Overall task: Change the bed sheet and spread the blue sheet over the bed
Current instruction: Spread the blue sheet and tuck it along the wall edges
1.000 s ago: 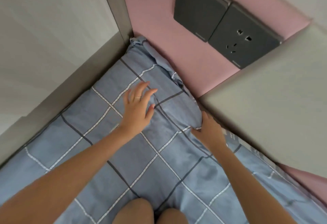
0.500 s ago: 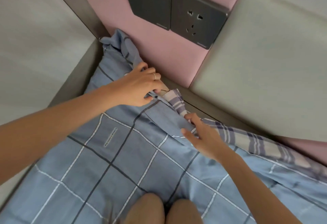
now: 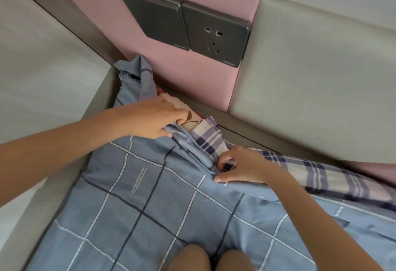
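Observation:
The blue checked sheet covers the bed corner below me, bunched up at the headboard. My left hand grips a fold of its edge near the corner. My right hand pinches the same edge further right, fingers curled into the cloth. Beneath the pulled-back edge a purple-and-white plaid sheet shows along the headboard side. A loose tail of blue sheet stands up in the corner. My knees rest on the blue sheet.
A pink padded headboard panel carries a grey switch and socket plate. A grey padded panel lies to its right. A grey side wall and frame close in the left edge of the bed.
Both hands went from lying flat on the sheet to gripping its edge and pulling it back from the headboard, uncovering the plaid sheet. The view tilted upward.

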### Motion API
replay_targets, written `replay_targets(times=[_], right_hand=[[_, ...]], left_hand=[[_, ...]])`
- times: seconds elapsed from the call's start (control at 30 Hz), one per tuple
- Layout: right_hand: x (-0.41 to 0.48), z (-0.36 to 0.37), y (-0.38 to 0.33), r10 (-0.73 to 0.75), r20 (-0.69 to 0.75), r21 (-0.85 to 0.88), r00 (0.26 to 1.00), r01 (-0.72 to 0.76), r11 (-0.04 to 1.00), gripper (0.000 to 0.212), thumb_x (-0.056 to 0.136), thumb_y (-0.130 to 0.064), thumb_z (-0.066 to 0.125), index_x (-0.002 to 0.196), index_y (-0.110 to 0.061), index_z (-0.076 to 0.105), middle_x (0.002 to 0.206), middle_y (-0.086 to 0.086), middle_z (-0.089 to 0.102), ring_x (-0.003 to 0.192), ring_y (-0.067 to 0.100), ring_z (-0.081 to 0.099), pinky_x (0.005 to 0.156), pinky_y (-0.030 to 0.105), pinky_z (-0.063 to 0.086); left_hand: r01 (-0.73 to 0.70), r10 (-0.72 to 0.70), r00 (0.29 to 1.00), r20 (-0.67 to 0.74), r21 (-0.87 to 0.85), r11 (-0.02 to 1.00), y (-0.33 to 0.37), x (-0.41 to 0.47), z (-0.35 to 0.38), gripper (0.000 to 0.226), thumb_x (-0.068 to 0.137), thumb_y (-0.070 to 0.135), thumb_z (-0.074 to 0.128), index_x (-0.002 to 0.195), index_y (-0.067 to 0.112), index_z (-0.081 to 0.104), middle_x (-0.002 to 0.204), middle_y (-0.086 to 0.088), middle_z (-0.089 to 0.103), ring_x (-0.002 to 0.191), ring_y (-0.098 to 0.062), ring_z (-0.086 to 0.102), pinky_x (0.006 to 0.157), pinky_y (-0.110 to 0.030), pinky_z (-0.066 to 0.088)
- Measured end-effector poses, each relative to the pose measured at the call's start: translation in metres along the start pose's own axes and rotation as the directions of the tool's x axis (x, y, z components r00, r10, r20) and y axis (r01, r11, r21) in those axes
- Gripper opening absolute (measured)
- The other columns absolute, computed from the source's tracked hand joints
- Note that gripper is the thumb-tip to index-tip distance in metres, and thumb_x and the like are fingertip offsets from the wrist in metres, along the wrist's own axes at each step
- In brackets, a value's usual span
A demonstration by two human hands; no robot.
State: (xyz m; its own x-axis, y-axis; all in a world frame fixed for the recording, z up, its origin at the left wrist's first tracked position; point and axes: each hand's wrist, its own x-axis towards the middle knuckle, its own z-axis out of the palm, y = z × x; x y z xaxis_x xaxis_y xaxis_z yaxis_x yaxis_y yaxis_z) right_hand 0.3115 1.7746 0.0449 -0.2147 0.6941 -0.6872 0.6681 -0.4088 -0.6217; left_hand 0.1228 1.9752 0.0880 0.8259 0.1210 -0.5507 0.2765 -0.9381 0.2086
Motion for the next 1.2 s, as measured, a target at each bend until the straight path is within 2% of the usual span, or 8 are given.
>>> replay_targets(times=[0.2, 0.3, 0.4, 0.47, 0.7, 0.87, 1.07, 1.2], right_hand=[[-0.004, -0.002, 0.005, 0.022, 0.057, 0.089, 0.998, -0.027, 0.996, 0.059, 0.069, -0.062, 0.070, 0.120, -0.053, 0.041, 0.123, -0.007, 0.043, 0.110, 0.019, 0.048, 0.092, 0.033, 0.040], [0.001, -0.004, 0.012, 0.028, 0.084, 0.145, 0.996, -0.040, 0.989, 0.055, 0.070, -0.066, 0.066, 0.112, -0.032, 0.054, 0.106, -0.006, 0.053, 0.093, 0.013, 0.053, 0.087, 0.033, 0.044], [0.000, -0.006, 0.017, -0.024, 0.107, 0.289, 0.994, -0.008, 0.957, 0.033, 0.080, -0.047, 0.070, 0.088, -0.016, 0.061, 0.076, -0.009, 0.060, 0.070, 0.008, 0.055, 0.067, 0.025, 0.039], [-0.003, -0.008, 0.021, -0.057, 0.139, 0.469, 0.989, -0.015, 0.883, 0.011, 0.085, -0.027, 0.070, 0.094, -0.020, 0.067, 0.088, -0.008, 0.072, 0.081, 0.007, 0.068, 0.073, 0.020, 0.048], [-0.016, -0.029, 0.051, -0.051, 0.089, 0.729, 0.995, -0.031, 0.684, 0.041, 0.072, -0.010, 0.076, 0.109, 0.003, 0.063, 0.106, 0.012, 0.070, 0.094, 0.020, 0.068, 0.082, 0.026, 0.052], [-0.018, -0.076, 0.050, 0.029, 0.031, 0.254, 0.999, -0.036, 0.967, 0.040, 0.071, -0.036, 0.080, 0.095, -0.008, 0.066, 0.092, 0.016, 0.069, 0.079, 0.024, 0.063, 0.073, 0.035, 0.047], [0.016, -0.056, 0.044, -0.014, -0.403, -0.119, 0.915, -0.038, 0.992, 0.013, 0.087, -0.015, 0.064, 0.095, -0.012, 0.053, 0.084, 0.009, 0.062, 0.081, 0.028, 0.059, 0.065, 0.028, 0.032], [0.038, -0.031, 0.051, 0.089, -0.503, -0.061, 0.860, -0.138, 0.989, 0.021, 0.087, -0.010, 0.056, 0.107, -0.008, 0.052, 0.107, 0.017, 0.060, 0.099, 0.037, 0.057, 0.077, 0.036, 0.040]], left_hand=[[-0.027, 0.010, 0.998, -0.060, -0.289, 0.957, 0.002, 0.015, -0.019, 0.030, 0.077, 0.004, 0.068, 0.071, 0.028, 0.051, 0.071, 0.013, 0.047, 0.071, -0.015, 0.050, 0.062, -0.030, 0.038], [-0.016, -0.034, 0.989, -0.146, -0.332, 0.943, 0.001, 0.035, -0.017, 0.009, 0.088, 0.007, 0.056, 0.094, 0.014, 0.057, 0.095, 0.001, 0.057, 0.090, -0.021, 0.054, 0.078, -0.040, 0.044], [0.189, -0.172, 0.982, 0.083, -0.305, 0.933, -0.001, 0.057, -0.008, 0.018, 0.099, 0.029, 0.043, 0.103, 0.015, 0.052, 0.100, -0.008, 0.062, 0.086, -0.026, 0.057, 0.076, -0.041, 0.044], [0.269, -0.222, 0.956, 0.193, -0.270, 0.925, 0.001, 0.069, -0.006, 0.027, 0.101, 0.036, 0.037, 0.105, 0.016, 0.054, 0.103, -0.010, 0.063, 0.084, -0.025, 0.055, 0.075, -0.036, 0.041], [0.460, -0.302, 0.856, 0.420, -0.349, 0.817, 0.003, 0.063, -0.003, 0.057, 0.097, 0.056, 0.028, 0.103, 0.012, 0.063, 0.106, -0.006, 0.061, 0.094, -0.023, 0.057, 0.088, -0.032, 0.042], [0.537, -0.295, 0.809, 0.509, -0.434, 0.724, 0.005, 0.040, 0.002, 0.060, 0.097, 0.058, 0.020, 0.112, 0.015, 0.060, 0.104, 0.002, 0.054, 0.094, -0.014, 0.053, 0.088, -0.024, 0.034], [0.543, -0.184, 0.797, 0.576, -0.547, 0.638, -0.009, 0.020, 0.025, 0.105, 0.052, 0.098, 0.039, 0.095, 0.005, 0.063, 0.099, -0.009, 0.071, 0.089, -0.024, 0.068, 0.089, -0.029, 0.049], [0.531, -0.166, 0.821, 0.547, -0.621, 0.577, -0.016, 0.007, 0.038, 0.061, 0.058, 0.063, 0.078, 0.077, 0.011, 0.052, 0.072, -0.006, 0.051, 0.068, -0.021, 0.047, 0.065, -0.031, 0.037]])
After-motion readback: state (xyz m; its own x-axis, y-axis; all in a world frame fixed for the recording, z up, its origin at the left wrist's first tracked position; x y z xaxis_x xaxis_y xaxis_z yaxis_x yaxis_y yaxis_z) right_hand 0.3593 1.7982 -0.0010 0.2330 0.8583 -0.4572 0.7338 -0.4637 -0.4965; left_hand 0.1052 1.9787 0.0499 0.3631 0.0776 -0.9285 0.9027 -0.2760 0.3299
